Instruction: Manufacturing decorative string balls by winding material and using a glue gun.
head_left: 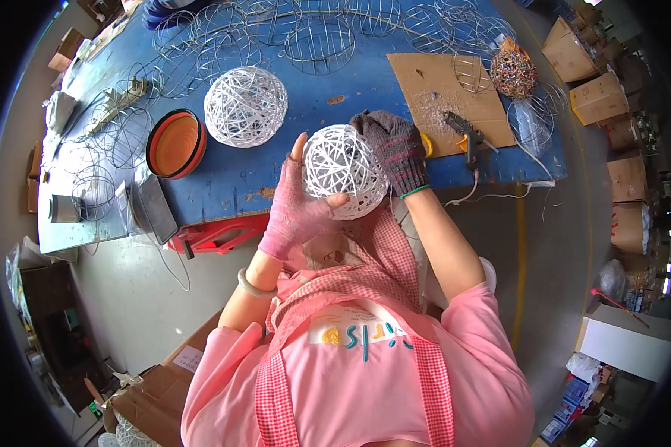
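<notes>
Evidently holding a white ball [344, 167] in both hands, around the middle of the near edge of the blue table [306, 93]. Grasping with the left hand [298, 208], pink-gloved, palm along the ball's left side, thumb across the side nearest the body, one fingertip up by the far left. Gripping with the right hand [391, 145], dark-gloved, fingers bent over the upper right of the ball; can't tell, for want of a view of those fingertips, about any strand pinched there. Can't tell either about contact between ball and table. Looks like a step of checking or neatening the wound strands, to judge from the rounded, well-covered shell and from seeing no tool in either hand. Next, would probably call for steadying with the left palm, rolling the ball slightly under the right fingers and pressing down any loose strand, gently enough to spare the open weave. Note, toward the far edge and to the left, a second ball [245, 106], and beside it, nearer the left edge, an orange bowl [175, 144]. Mind, on the right, the glue gun [466, 138], lying partly on cardboard [410, 74] by the near edge. See also a beaded ball [514, 71] toward the right edge, and wire frames [320, 46] along the far edge.
</notes>
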The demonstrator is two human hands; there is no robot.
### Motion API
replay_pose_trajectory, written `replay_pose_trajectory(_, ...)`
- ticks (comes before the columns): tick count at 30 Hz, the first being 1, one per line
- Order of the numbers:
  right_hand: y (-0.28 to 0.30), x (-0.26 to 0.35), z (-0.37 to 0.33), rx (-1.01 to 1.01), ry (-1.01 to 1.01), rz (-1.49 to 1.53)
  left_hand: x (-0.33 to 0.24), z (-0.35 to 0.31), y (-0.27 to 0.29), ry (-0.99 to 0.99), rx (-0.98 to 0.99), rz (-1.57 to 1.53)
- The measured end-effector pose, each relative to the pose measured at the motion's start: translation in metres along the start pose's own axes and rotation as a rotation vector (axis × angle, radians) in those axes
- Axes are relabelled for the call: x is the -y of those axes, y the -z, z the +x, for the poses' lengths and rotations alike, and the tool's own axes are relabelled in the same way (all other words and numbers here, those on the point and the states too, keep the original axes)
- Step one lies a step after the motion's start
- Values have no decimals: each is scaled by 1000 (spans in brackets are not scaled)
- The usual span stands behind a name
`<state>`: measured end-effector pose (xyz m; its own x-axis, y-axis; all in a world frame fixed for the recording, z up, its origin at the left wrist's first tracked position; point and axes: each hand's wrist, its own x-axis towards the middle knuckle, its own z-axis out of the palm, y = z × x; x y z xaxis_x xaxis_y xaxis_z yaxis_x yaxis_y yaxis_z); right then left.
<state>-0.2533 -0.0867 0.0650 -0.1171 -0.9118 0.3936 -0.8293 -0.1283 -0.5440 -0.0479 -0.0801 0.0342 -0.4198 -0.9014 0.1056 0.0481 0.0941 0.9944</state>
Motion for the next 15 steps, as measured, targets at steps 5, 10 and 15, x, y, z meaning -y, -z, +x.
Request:
replay_pose_trajectory(5,23,35,-10,-347,284,133,9,9,0,-352,13,89)
replay_pose_trajectory(10,2,0,-25,-358,383,43,58,26,3,-678,0,347)
replay_pose_trajectory(15,7,6,-43,-305,405,-65,12,17,20,-507,90,475)
